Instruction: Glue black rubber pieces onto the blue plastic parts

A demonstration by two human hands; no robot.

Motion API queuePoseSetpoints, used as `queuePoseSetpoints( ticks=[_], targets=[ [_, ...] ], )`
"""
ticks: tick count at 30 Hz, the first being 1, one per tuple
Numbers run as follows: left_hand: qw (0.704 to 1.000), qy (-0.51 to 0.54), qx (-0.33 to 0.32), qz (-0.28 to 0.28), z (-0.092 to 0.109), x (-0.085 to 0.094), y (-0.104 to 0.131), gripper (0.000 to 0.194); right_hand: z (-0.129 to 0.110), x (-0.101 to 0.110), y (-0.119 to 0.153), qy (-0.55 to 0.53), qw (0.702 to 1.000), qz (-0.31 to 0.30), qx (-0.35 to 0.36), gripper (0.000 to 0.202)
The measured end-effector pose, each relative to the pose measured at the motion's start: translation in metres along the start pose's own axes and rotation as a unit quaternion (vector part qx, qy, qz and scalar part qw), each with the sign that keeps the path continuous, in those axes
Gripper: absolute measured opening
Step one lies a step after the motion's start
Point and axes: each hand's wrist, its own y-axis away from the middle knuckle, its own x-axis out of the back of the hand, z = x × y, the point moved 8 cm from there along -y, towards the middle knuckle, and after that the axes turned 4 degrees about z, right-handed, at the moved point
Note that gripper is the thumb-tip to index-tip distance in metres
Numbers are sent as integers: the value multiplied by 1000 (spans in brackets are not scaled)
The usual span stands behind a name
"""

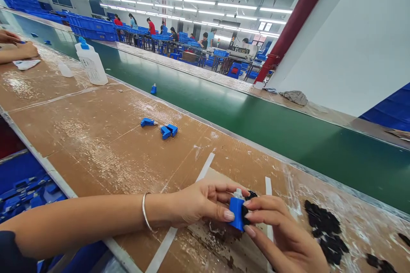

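Observation:
A blue plastic part (236, 214) with a pale, clear tip is held upright between my two hands, low and right of centre. My left hand (200, 202), with a silvery bangle at the wrist, pinches it from the left between thumb and fingers. On its right side, the fingertips of my right hand (282, 230) press a small black piece (245, 214) against it. Part of the black piece is hidden by the fingers. Several loose black pieces (323, 219) lie on the brown work surface (105, 136) to the right of my hands.
Blue parts (147, 122) lie mid-table. One blue part (153, 89) stands on the green belt (205, 98) beyond. A white bottle (91, 62) stands back left, near another person's hands (22, 50). A blue bin (28, 192) of parts sits below the table's left edge.

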Motion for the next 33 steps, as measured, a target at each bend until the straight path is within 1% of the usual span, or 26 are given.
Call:
queuePoseSetpoints(
  ticks=[2, 4, 7, 9, 11, 14, 16, 19, 21, 23, 25, 27, 29, 30, 31, 32, 33],
  targets=[
    [1000, 7, -2, 9, -1, 2, 1, 51, -7, -1, 2, 84, 995, 0, 55, 22],
    [1000, 21, -2, 21, 0, 3, 2, 50, -12, -4, 7, 158, 983, 12, 96, 34],
    [999, 20, -21, 42, 7, 5, 4, 51, -16, -12, 14, 220, 968, 55, 107, 47],
    [998, -8, -41, 44, 14, 4, 6, 52, -22, -17, 16, 242, 960, 85, 111, 45],
    [997, -38, -56, 36, 20, 3, 8, 50, -31, -21, 15, 266, 951, 102, 124, 36],
    [996, -67, -60, 29, 24, 3, 10, 48, -40, -25, 12, 288, 942, 103, 141, 25],
    [995, -77, -56, 28, 25, 2, 12, 49, -42, -28, 12, 289, 941, 95, 147, 25],
    [993, -90, -60, 40, 27, 1, 13, 51, -39, -32, 15, 279, 946, 84, 142, 29],
    [989, -123, -61, 62, 27, 1, 12, 48, -36, -35, 17, 257, 955, 58, 139, 34],
    [983, -158, -57, 76, 28, 2, 10, 45, -32, -33, 16, 226, 966, 25, 125, 39],
    [981, -169, -60, 68, 33, 4, 7, 43, -24, -20, 13, 205, 975, 11, 87, 38],
    [979, -175, -82, 69, 43, 12, 3, 42, -8, 4, 10, 216, 976, 17, 19, 30],
    [965, -209, -125, 101, 62, 31, -1, 38, 16, 27, 11, 269, 962, -2, -55, 19],
    [950, -241, -152, 129, 73, 42, -2, 35, 28, 34, 15, 307, 948, -39, -71, 19],
    [925, -295, -181, 161, 84, 54, -2, 31, 40, 40, 19, 336, 936, -71, -79, 20],
    [888, -364, -205, 194, 96, 65, -2, 28, 53, 41, 26, 359, 922, -118, -83, 23],
    [841, -439, -222, 224, 105, 75, -1, 26, 64, 43, 33, 379, 912, -138, -77, 27]
  ],
)
